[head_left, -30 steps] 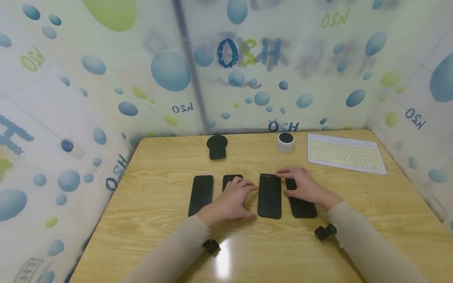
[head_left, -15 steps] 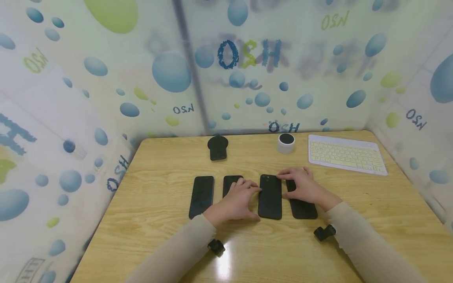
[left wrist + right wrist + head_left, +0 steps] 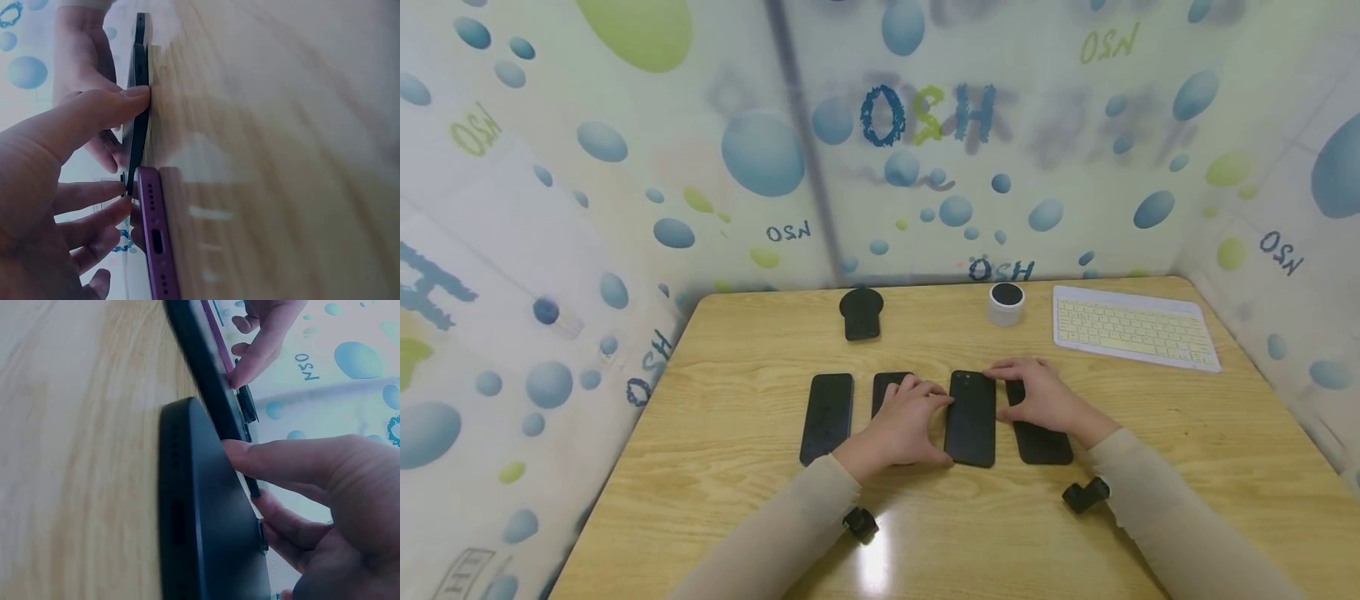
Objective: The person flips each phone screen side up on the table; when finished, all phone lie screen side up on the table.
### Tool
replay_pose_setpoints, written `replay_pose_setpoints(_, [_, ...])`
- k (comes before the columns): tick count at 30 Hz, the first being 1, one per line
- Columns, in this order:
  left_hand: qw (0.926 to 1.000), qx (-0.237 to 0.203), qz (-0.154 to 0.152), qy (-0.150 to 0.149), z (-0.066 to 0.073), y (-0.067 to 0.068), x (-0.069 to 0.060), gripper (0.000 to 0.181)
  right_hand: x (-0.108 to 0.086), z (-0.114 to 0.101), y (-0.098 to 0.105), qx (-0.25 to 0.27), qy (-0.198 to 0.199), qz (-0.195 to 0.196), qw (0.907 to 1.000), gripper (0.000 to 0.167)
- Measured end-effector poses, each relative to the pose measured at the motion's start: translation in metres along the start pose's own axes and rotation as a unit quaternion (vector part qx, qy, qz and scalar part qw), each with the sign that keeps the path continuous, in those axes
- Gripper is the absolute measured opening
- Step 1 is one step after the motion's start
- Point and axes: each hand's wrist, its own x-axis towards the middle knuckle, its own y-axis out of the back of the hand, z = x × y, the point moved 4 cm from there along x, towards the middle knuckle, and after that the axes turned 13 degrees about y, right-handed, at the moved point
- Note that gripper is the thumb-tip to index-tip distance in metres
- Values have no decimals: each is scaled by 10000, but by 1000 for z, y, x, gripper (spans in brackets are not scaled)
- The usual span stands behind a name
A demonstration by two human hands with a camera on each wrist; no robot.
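Observation:
Several phones lie in a row across the table. Both hands hold the black phone (image 3: 970, 425), whose back with its camera faces up. My left hand (image 3: 901, 429) grips its left side, thumb at the near corner and fingers farther up the edge. My right hand (image 3: 1039, 396) has its fingertips at the far right corner and its thumb on the right edge. Beneath the left hand lies another phone (image 3: 889, 387), partly hidden; its purple edge (image 3: 156, 240) shows in the left wrist view. A dark phone (image 3: 1042, 443) sits partly under the right hand.
At the left end of the row lies one more phone (image 3: 826, 417). Toward the back are a black round-topped stand (image 3: 861, 315), a white cylinder with a dark top (image 3: 1006, 305) and a white keyboard (image 3: 1133, 327). Patterned sheets surround the wooden table (image 3: 737, 358).
The left hand has moved right, onto the black phone's left edge. The phone's near end has turned slightly left. My right hand has stayed nearly still.

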Motion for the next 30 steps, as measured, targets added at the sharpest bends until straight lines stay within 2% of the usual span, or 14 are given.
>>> replay_pose_setpoints(6, [9999, -101, -41, -8, -3, -2, 1, 88, -2, 2, 2, 263, -126, 201, 9994, 63])
replay_pose_setpoints(20, [9985, -518, -91, -176, 6, -1, -1, 80, -9, -1, 16, 385, 114, 609, 9973, 61])
replay_pose_setpoints(30, [9948, -976, -80, -284, 9, 0, -1, 82, -6, -7, 17, 443, 208, 891, 9948, 62])
